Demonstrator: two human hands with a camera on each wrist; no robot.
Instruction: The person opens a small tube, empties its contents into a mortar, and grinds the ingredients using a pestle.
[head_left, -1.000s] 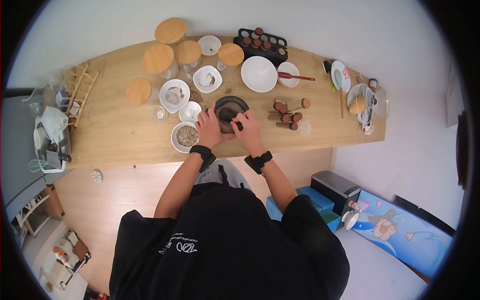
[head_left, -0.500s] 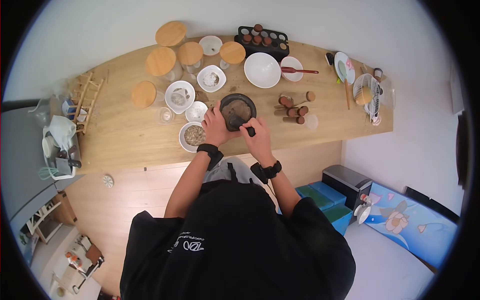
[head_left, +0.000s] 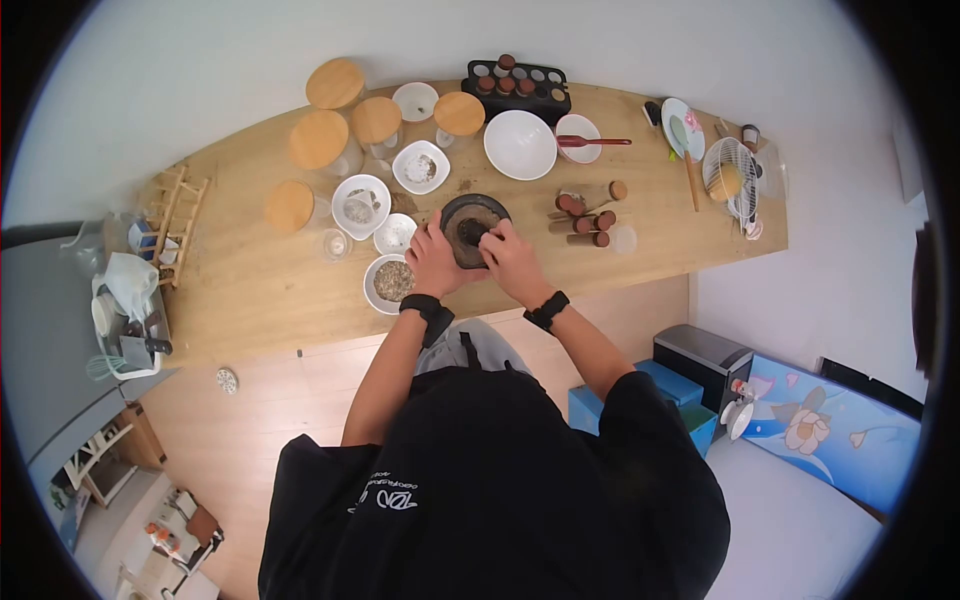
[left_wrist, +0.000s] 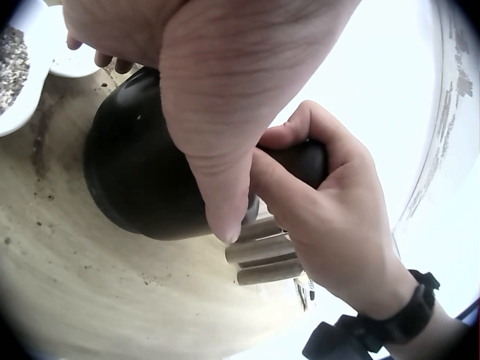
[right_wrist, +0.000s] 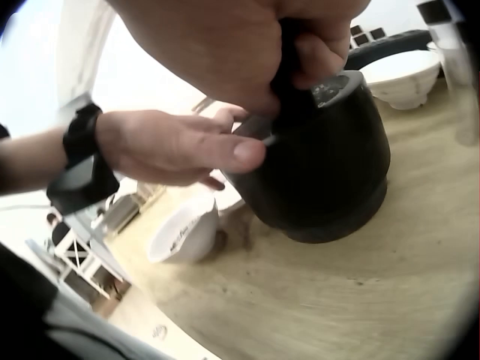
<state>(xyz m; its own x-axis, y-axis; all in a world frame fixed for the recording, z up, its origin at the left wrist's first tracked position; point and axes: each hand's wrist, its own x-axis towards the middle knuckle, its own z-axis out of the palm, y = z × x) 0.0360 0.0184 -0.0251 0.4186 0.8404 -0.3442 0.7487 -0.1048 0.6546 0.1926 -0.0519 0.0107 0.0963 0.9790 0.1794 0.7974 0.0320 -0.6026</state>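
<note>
A dark stone mortar (head_left: pixel 478 203) stands near the table's front edge, with brown powder inside. My left hand (head_left: pixel 440 265) grips it from the left, fingers by the rim and thumb along the near wall. In the left wrist view that thumb lies against the mortar's black side (left_wrist: pixel 135 165). My right hand (head_left: pixel 515 265) holds the handle of a dark pestle (left_wrist: pixel 306 159), its head down in the mortar. Left of the mortar sit a white bowl of seed-like bits (head_left: pixel 374 304) and a small white bowl (head_left: pixel 381 246).
Behind stand white bowls, including a large one (head_left: pixel 520 140), and jars with wooden lids (head_left: pixel 318 140). Several brown-capped bottles (head_left: pixel 580 240) lie to the right. A black bottle rack (head_left: pixel 515 88) is at the back, beside a bowl bearing a red-handled brush (head_left: pixel 600 141). A wire basket (head_left: pixel 735 205) stands far right.
The pestle has circled inside the mortar; its handle and my right hand have swung away from the near rim, toward the middle. My left hand stays on the mortar. The head view has shifted slightly.
</note>
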